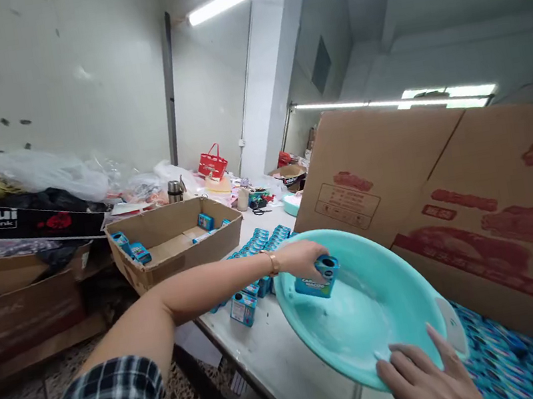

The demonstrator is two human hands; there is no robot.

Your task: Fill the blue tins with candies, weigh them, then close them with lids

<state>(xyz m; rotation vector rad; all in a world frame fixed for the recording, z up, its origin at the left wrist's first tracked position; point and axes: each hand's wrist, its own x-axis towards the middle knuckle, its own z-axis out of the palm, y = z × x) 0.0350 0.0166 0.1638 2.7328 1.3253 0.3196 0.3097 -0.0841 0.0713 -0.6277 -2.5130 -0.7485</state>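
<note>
My left hand (304,259) is closed on a small blue carton (317,282) with a dark round hole in its end. It holds the carton tilted over the left side of a turquoise plastic basin (383,268). My right hand (426,376) is at the basin's near right edge, fingers apart and reaching over the rim. A pale speck by its fingertips is too small to name. Below my left forearm, a similar blue carton (244,308) stands near the table's edge, beside rows of more blue cartons (260,241).
An open cardboard box (181,267) with several blue cartons stands at the left. A large cardboard box (423,201) rises behind the basin. Many blue packs (498,352) lie at the right. Farther back on the white table (271,354) are scissors (262,212) and a red basket (213,164).
</note>
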